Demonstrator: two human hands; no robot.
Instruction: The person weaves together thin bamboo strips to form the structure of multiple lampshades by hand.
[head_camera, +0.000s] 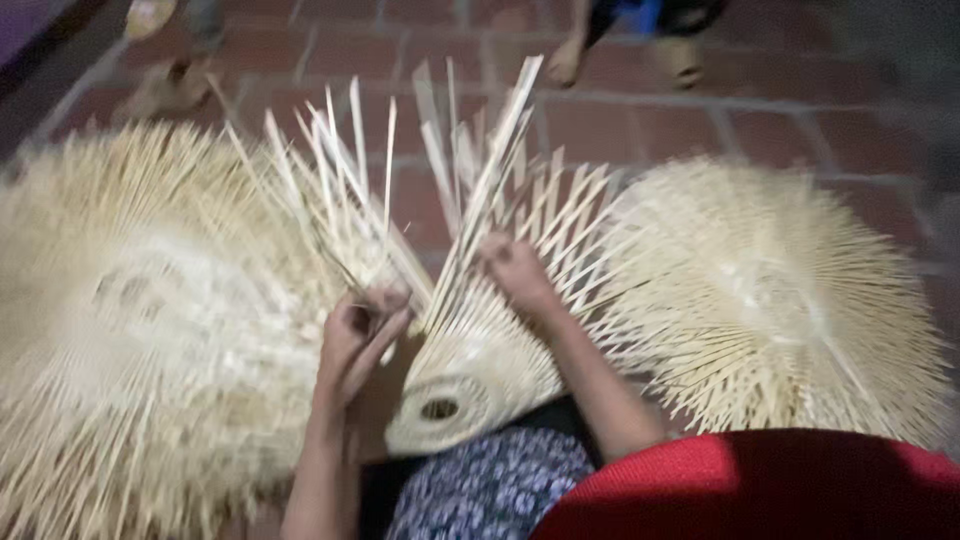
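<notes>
A half-woven bamboo piece (470, 370), cone-shaped with a small round hole at its base, rests on my lap with loose pale strips fanning upward. My left hand (360, 330) is closed around a bundle of its strips (340, 190) on the left side. My right hand (515, 268) pinches one long strip (490, 170) near the middle of the weave. The picture is blurred by motion.
A large pile of similar woven bamboo pieces (140, 310) lies at the left and another one (780, 290) at the right, both on a red brick floor (620, 130). Another person's feet (620, 50) stand at the top. A red rim (740, 490) fills the lower right.
</notes>
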